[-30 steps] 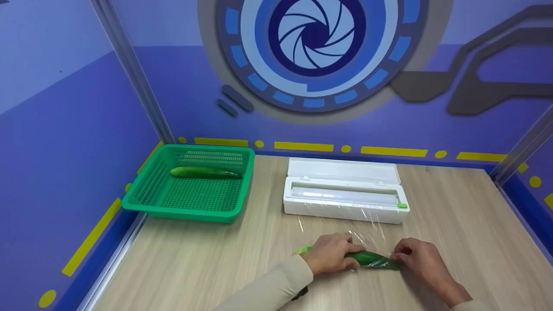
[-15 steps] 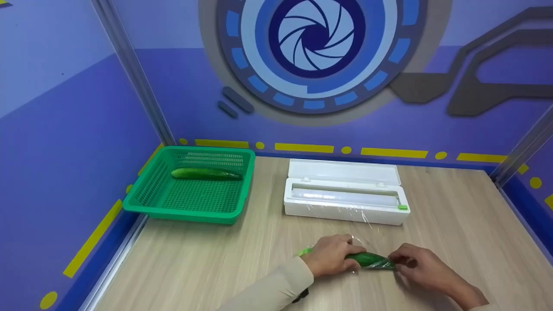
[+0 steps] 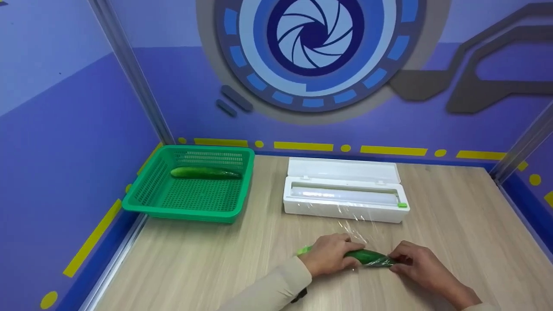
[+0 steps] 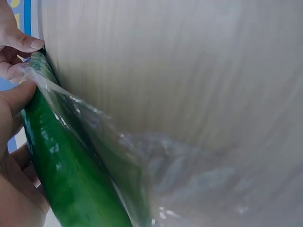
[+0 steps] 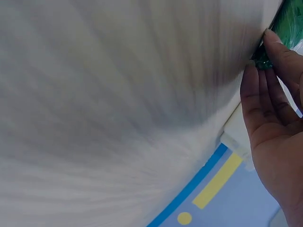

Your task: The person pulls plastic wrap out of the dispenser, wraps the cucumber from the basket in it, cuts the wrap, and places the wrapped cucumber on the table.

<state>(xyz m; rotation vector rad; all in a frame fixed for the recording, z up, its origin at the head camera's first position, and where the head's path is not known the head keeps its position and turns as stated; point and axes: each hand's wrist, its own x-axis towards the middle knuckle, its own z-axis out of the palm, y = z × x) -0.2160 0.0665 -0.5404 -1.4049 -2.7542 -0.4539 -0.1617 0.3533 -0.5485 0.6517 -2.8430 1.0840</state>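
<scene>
Head view: left hand (image 3: 329, 258) gripping cucumber (image 3: 366, 256) in cling film (image 3: 352, 231), right hand (image 3: 417, 264) pinching its 3 o'clock end; dispenser (image 3: 345, 196) at 12.

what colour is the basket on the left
Green, a perforated plastic basket holding one cucumber; clearest in the head view.

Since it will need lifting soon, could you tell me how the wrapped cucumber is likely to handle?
The cucumber looks straight and firm, so probably stiff. Its round shape may let it roll on the table. The glossy film around it could feel slippery.
</scene>
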